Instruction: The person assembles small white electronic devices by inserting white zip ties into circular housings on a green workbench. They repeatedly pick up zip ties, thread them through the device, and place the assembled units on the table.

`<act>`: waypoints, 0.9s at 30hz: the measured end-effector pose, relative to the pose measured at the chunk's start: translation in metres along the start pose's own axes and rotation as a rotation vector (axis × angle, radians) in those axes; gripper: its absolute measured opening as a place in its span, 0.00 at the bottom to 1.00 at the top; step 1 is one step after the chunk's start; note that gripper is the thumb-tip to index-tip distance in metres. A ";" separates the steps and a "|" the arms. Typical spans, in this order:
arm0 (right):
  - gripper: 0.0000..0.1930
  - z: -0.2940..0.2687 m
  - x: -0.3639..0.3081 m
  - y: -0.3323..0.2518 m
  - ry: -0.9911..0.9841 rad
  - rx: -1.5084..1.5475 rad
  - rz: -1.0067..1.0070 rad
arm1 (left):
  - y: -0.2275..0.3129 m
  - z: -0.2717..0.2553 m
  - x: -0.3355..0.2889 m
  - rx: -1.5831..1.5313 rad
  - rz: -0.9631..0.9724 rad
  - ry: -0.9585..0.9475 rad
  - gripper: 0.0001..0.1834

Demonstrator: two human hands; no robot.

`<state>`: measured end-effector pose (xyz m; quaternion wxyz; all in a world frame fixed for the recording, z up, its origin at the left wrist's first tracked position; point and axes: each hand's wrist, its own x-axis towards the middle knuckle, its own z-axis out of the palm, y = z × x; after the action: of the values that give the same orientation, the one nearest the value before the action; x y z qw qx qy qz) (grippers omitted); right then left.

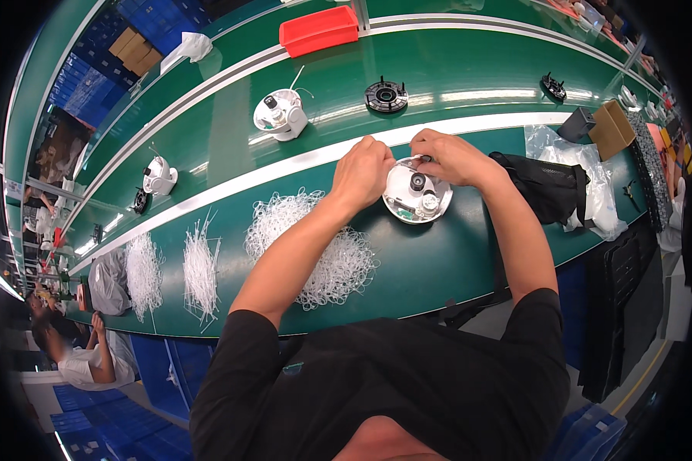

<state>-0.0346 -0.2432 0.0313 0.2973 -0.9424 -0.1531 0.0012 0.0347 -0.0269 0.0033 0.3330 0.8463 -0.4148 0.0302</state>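
Observation:
A round white plastic housing [401, 209] lies on the green bench in front of me, its inside facing up. It holds a dark round part [417, 182], a white gear-like piece and a small circuit board. My left hand [364, 170] is closed at the housing's upper left edge, fingers curled; what they grip is hidden. At the upper right edge my right hand [455, 157] is closed, its fingertips pinched by a small dark piece at the rim. I cannot make out exactly what they hold.
Beside my left forearm lie a tangled heap of white ties [338, 269] and two smaller bundles. A black bag [542, 188] and clear plastic are at right. Beyond the white rail, a belt carries another white housing [291, 123] and a black round base [386, 97]. A red tray [318, 32] stands farther back.

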 end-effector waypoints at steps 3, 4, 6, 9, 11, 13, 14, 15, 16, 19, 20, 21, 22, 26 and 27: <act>0.11 -0.002 -0.005 -0.004 0.010 0.183 0.200 | -0.034 -0.006 0.002 -0.289 -0.133 0.014 0.12; 0.11 0.001 -0.006 0.006 0.029 0.180 0.241 | -0.047 -0.009 0.001 -0.404 -0.194 0.030 0.13; 0.12 0.005 -0.009 0.026 0.095 0.157 0.292 | -0.059 -0.032 0.004 -0.633 -0.504 0.132 0.17; 0.13 -0.009 -0.007 0.052 0.308 0.166 0.358 | -0.115 -0.057 0.002 -0.744 -0.636 0.472 0.21; 0.11 -0.028 0.002 0.084 0.531 0.508 0.535 | -0.147 -0.069 0.006 -0.730 -0.726 0.594 0.23; 0.11 -0.050 0.014 0.113 0.762 0.531 0.618 | -0.170 -0.077 0.009 -0.702 -0.792 0.662 0.27; 0.12 -0.060 0.018 0.132 0.832 0.513 0.659 | -0.171 -0.077 0.014 -0.750 -0.828 0.631 0.28; 0.12 -0.066 0.020 0.154 0.889 0.490 0.724 | -0.170 -0.076 0.019 -0.800 -0.863 0.603 0.29; 0.11 -0.072 0.027 0.162 0.929 0.400 0.813 | -0.172 -0.077 0.022 -0.848 -0.901 0.585 0.30; 0.12 -0.076 0.032 0.201 0.867 0.097 0.980 | -0.186 -0.068 0.029 -0.993 -0.820 0.469 0.28; 0.12 -0.073 0.029 0.219 0.836 -0.001 1.038 | -0.183 -0.064 0.034 -1.011 -0.815 0.441 0.26; 0.14 -0.071 0.018 0.244 0.910 0.144 1.059 | -0.180 -0.059 0.040 -1.065 -0.804 0.398 0.24; 0.16 -0.067 0.023 0.233 0.954 0.276 0.995 | -0.179 -0.067 0.038 -1.090 -0.793 0.391 0.23; 0.17 -0.077 0.018 0.174 1.020 -0.329 1.044 | -0.173 -0.064 0.039 -1.073 -0.745 0.421 0.22; 0.17 -0.079 0.016 0.146 1.124 -0.550 1.010 | -0.167 -0.064 0.037 -1.027 -0.742 0.420 0.23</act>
<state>0.0302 -0.3959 0.0154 0.0507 -0.7970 0.4693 -0.3767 0.1943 0.0578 -0.0249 0.7558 0.6429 0.0157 -0.1235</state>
